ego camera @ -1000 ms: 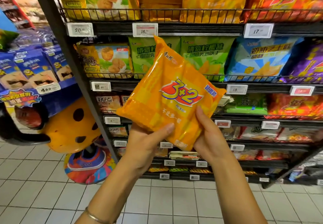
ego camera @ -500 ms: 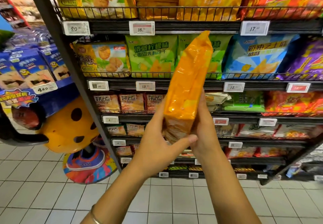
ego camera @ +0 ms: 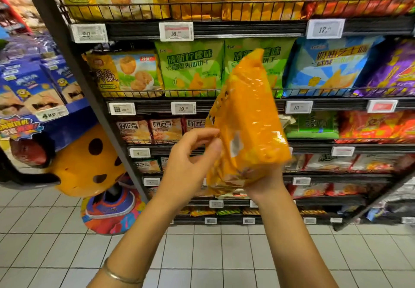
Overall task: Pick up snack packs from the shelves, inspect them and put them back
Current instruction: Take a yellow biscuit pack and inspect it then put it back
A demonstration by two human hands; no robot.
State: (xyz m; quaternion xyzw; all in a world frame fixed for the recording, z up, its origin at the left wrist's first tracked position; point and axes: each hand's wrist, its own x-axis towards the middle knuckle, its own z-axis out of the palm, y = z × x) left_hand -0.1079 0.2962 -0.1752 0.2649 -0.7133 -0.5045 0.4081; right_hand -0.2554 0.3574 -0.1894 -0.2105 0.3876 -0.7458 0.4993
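Note:
An orange snack pack point(ego camera: 249, 119) is held upright in front of the shelves, its back side toward me. My right hand point(ego camera: 265, 181) grips its bottom end from below, mostly hidden behind the pack. My left hand point(ego camera: 190, 164) pinches the pack's left edge between thumb and fingertips. The black wire shelves point(ego camera: 224, 29) behind carry more packs: green ones point(ego camera: 190, 67), a blue one point(ego camera: 325, 65), and yellow and red ones on top.
Price tags point(ego camera: 176, 31) line the shelf edges. To the left stand a blue display of boxes point(ego camera: 33, 90) and a yellow spotted figure point(ego camera: 89, 164) on a colourful base. Light floor tiles point(ego camera: 202, 254) lie below.
The pack has been turned from its printed front, through edge-on, to its back side. My left hand moved from under the pack to its left edge.

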